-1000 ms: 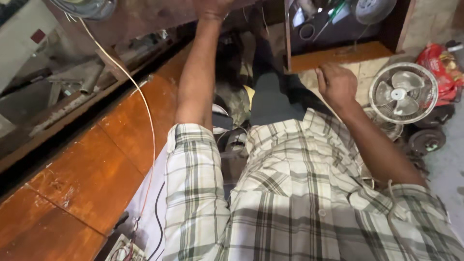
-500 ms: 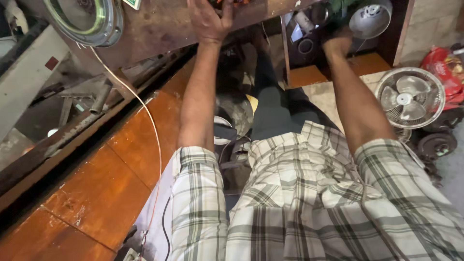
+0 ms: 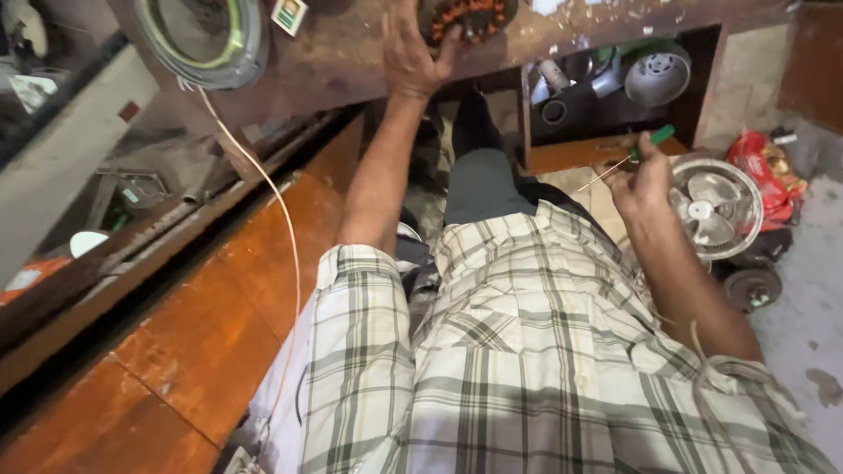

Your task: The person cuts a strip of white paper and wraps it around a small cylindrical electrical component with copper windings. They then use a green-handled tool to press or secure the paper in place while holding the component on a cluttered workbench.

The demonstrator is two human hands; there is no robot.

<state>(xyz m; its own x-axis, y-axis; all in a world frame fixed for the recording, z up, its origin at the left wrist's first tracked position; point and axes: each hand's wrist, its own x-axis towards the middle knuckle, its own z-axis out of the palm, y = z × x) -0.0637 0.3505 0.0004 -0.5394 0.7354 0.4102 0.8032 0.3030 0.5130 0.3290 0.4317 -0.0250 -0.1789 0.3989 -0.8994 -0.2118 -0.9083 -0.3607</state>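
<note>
Overhead, your left hand [image 3: 411, 54] was stretched up to the worn wooden workbench [image 3: 351, 53], its fingers spread and curled against the edge of a motor stator with copper-orange windings [image 3: 465, 17] that sat on the bench at the top of the view; whether the fingers actually clamped the stator or only steadied it, the cropped frame made hard to tell. Your right hand [image 3: 641, 180] hung lower, off to the right of the bench, closed around a green-handled screwdriver [image 3: 625, 160], whose thin shaft pointed left and slightly down, well apart from the stator. On the bench to the left of the stator lay a round fan housing with a greenish ring [image 3: 204, 37], and a pale cord [image 3: 272, 211] trailed from it down along the orange-brown wooden ledge [image 3: 202, 342]. Under the bench, to the right, a dark cubby held a small grey fan casing [image 3: 657, 75]. Below and right of the bench, on the floor, a white table fan guard [image 3: 716, 208] stood just beside your right forearm, with a red bag [image 3: 762, 167] next to it. Your plaid shirt [image 3: 527, 369] filled the lower view.
</note>
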